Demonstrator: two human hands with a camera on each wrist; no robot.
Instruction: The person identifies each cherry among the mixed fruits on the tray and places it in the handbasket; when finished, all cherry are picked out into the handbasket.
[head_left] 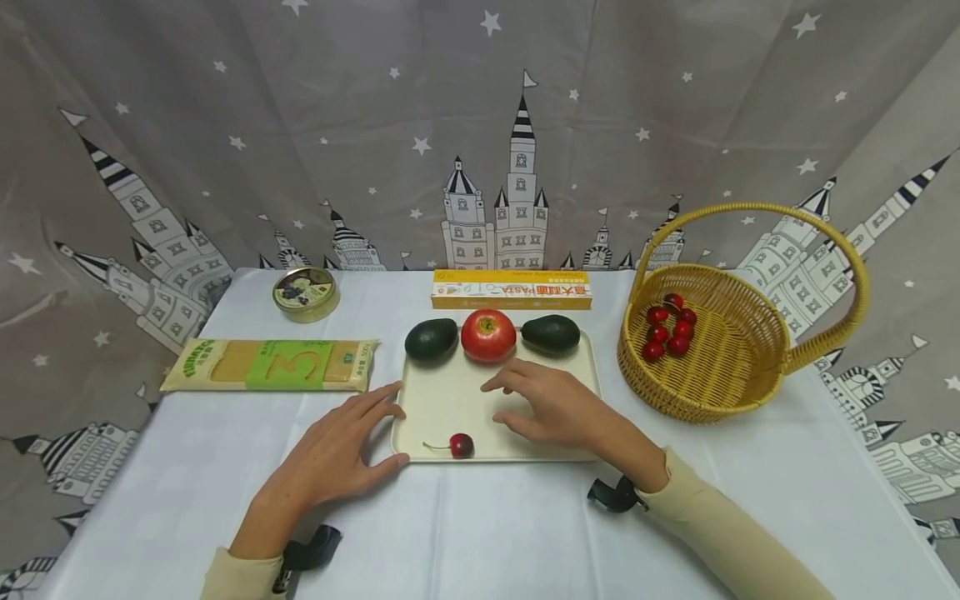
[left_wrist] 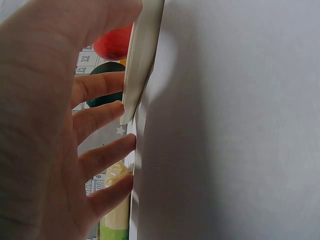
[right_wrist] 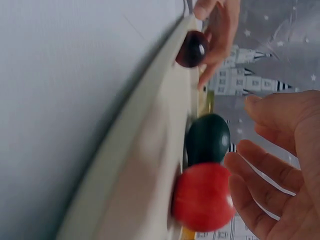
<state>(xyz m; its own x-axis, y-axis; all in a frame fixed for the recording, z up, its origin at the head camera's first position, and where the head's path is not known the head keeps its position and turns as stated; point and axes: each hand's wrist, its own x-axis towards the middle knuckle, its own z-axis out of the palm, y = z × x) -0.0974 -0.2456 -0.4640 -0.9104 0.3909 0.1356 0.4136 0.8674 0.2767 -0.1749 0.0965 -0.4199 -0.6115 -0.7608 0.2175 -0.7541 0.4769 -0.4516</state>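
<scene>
A cream rectangular tray (head_left: 435, 400) lies on the white cloth. Along its far side sit a dark green avocado (head_left: 431, 340), a red tomato-like fruit (head_left: 488, 336) and a second avocado (head_left: 551, 334). One stemmed cherry (head_left: 461, 446) lies near the tray's front edge. My left hand (head_left: 330, 454) touches the tray's left edge, fingers spread; the left wrist view shows its fingertips (left_wrist: 118, 107) by the rim. Above the tray hovers my right hand (head_left: 551, 404), fingers loosely bent and nothing between them, as the right wrist view also shows.
A yellow wicker basket (head_left: 712, 400) with several cherries (head_left: 678, 343) and a tall handle stands at right. Behind the tray lies a yellow pasta box (head_left: 512, 290). A noodle packet (head_left: 273, 365) and a round tin (head_left: 306, 293) are at left. A grey castle-print curtain (head_left: 360, 108) hangs behind.
</scene>
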